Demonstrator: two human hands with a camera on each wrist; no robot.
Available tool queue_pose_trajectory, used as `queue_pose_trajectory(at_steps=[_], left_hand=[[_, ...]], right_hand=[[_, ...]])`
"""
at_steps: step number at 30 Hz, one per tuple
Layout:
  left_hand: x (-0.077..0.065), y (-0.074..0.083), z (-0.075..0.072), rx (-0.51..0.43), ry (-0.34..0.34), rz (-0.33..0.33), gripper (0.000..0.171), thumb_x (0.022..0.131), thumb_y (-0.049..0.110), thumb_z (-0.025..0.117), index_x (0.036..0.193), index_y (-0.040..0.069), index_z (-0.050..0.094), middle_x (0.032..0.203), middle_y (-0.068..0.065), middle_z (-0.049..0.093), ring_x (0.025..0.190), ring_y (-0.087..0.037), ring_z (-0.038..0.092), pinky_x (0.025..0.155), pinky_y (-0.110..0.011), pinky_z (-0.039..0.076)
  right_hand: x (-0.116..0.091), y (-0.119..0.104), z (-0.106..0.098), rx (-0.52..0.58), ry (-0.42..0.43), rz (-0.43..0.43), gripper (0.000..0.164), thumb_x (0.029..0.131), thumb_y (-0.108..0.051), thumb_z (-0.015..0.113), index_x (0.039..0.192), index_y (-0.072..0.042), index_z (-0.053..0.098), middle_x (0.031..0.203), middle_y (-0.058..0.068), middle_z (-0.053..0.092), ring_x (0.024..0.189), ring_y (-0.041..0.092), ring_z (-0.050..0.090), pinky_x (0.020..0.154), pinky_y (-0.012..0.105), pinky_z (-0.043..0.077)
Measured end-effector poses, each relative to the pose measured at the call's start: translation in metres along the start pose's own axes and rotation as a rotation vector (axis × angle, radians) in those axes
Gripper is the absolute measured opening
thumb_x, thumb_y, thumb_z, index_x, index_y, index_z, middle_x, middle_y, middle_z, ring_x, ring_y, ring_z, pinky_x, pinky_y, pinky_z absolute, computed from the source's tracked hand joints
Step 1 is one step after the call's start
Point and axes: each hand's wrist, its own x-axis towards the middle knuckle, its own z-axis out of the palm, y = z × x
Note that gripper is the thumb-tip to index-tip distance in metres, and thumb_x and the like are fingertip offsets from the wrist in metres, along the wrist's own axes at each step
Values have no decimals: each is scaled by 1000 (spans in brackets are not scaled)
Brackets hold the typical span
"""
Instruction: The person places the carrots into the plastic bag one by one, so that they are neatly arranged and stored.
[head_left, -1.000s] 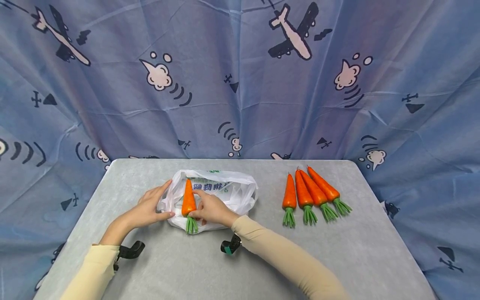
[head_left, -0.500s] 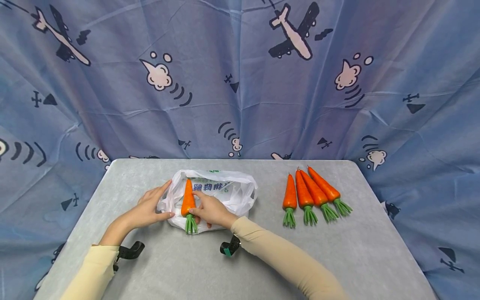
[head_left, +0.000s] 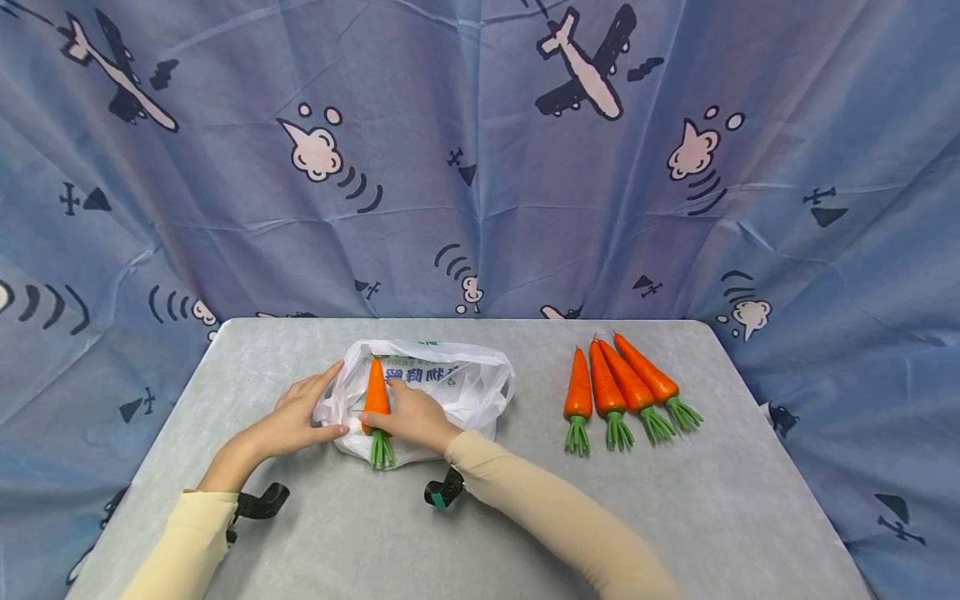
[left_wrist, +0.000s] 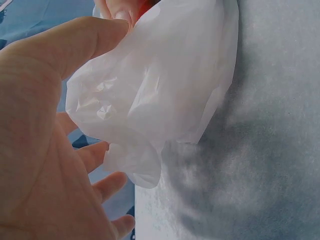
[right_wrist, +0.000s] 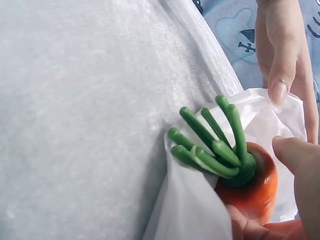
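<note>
A white plastic bag [head_left: 476,400] lies with its mouth spread toward me in the head view. My left hand [head_left: 296,417] is at its left rim, fingers extended and thumb apart; in the left wrist view the bag [left_wrist: 155,85] sits at the thumb and fingers. An orange carrot [head_left: 377,396] with a green top lies in the bag's mouth, tip pointing away. My right hand [head_left: 420,417] grips it from the right, thumb across its thick end. The right wrist view shows the carrot [right_wrist: 257,190] between thumb and fingers, those fingers partly hidden under it.
Several more carrots [head_left: 626,383] lie side by side on the grey table [head_left: 525,517], right of the bag, green tops toward me. A blue printed curtain [head_left: 480,167] hangs behind the table. Each wrist wears a black camera mount [head_left: 262,500].
My right hand has shifted slightly left, its thumb now reaching further across the carrot. The carrot has hardly moved. My left hand and the bag stay in place.
</note>
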Motion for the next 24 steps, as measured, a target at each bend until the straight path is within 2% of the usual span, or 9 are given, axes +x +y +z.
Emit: queue_pose_trajectory(at_steps=[5,7,15,24], left_hand=[[0,-1,-1,-2,-7,-6,99,85,40,74,160,19,12,157,-31,28,141,-54,25,107,-77,21],[0,-1,-1,0,-9,-6,99,85,41,73,160,19,12,157,-31,28,141,-54,25,107,-76,21],[0,-4,1,8,-3,-9,99,86,42,73,160,19,12,157,-30,29,141,-53,26,108,-76,22],[-2,-1,-2,-8,2,-2,95,88,40,70,160,16,13,158,-30,29,141,-54,26,108,-75,21]], right_hand=[[4,-6,2,12,4,-11,76,84,-58,68,137,-6,51,95,4,73,75,13,65,61,27,49],[4,-7,3,23,2,-16,69,85,-54,69,133,-7,53,89,2,71,68,10,61,56,25,45],[7,-6,6,11,45,-29,71,84,-48,69,141,-9,50,99,3,75,78,13,68,63,26,49],[9,-7,-1,14,57,-32,73,84,-46,67,143,-8,48,96,3,74,70,9,62,59,23,46]])
